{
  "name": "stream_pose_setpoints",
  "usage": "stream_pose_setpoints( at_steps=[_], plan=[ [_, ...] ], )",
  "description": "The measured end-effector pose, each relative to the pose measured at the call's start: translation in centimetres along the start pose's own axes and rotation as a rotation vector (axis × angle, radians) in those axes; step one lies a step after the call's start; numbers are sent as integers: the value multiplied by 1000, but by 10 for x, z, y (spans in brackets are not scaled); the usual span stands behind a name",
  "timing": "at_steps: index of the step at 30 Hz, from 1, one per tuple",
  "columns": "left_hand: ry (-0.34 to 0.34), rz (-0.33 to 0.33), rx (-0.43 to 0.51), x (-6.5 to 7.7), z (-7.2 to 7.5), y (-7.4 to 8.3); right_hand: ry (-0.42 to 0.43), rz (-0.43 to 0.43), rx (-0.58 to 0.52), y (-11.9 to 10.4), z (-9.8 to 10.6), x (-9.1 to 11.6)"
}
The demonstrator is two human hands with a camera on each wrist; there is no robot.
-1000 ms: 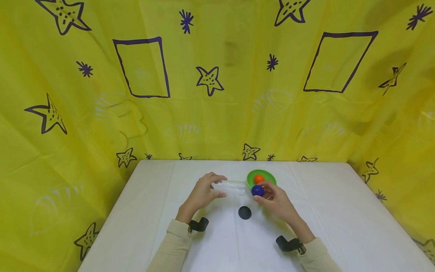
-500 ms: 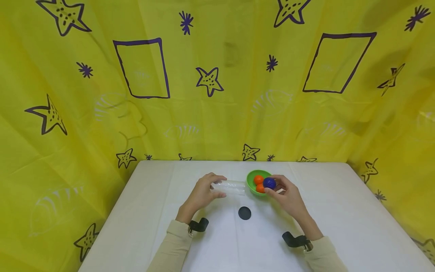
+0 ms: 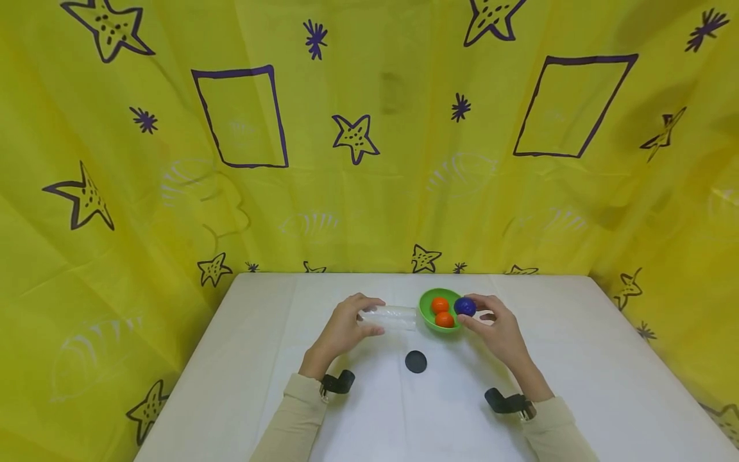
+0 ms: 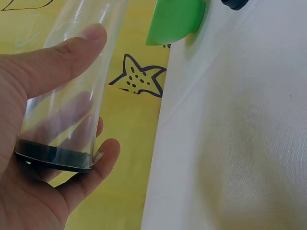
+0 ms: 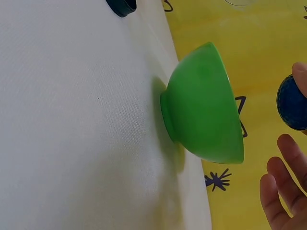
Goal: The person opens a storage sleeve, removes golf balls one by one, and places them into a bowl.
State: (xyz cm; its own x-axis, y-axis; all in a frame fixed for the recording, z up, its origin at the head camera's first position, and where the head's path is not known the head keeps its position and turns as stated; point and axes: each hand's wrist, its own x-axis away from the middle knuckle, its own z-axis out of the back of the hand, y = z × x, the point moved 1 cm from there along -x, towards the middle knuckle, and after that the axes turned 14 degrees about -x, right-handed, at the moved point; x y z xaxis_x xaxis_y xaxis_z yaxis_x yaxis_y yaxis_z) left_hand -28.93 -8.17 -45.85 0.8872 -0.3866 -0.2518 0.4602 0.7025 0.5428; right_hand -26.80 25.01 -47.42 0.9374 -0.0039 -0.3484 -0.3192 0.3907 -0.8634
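A clear plastic tube point(image 4: 72, 100) with a black cap on its near end lies across my left hand point(image 3: 346, 326), which grips it between thumb and fingers. In the head view the tube points right, its far end close to a green bowl point(image 5: 204, 105). Two orange balls point(image 3: 440, 305) sit inside the bowl. At the bowl's right rim, my right hand point(image 3: 496, 327) pinches a dark blue ball point(image 3: 464, 307) with thumb and fingertips. The right wrist view shows that ball held above the rim level, apart from the bowl.
A round black cap point(image 3: 416, 362) lies on the white table point(image 3: 369, 410) in front of the bowl, between the forearms. A yellow curtain point(image 3: 404, 192) with drawn stars hangs behind the table and along both sides.
My right hand has carried the blue ball rightward and slightly back, from in front of the bowl to its right rim, uncovering the second orange ball. My left hand and the tube have stayed put.
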Motion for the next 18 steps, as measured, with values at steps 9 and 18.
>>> stream_pose_setpoints(
  at_steps=[9, 18],
  plan=[
    [-7, 17, -4, 1, -3, 1, -3, -53, 4, 0, 8, -13],
    [-7, -3, -4, 0, -4, 0, -5, -81, -19, 5, 13, -23]
  ],
)
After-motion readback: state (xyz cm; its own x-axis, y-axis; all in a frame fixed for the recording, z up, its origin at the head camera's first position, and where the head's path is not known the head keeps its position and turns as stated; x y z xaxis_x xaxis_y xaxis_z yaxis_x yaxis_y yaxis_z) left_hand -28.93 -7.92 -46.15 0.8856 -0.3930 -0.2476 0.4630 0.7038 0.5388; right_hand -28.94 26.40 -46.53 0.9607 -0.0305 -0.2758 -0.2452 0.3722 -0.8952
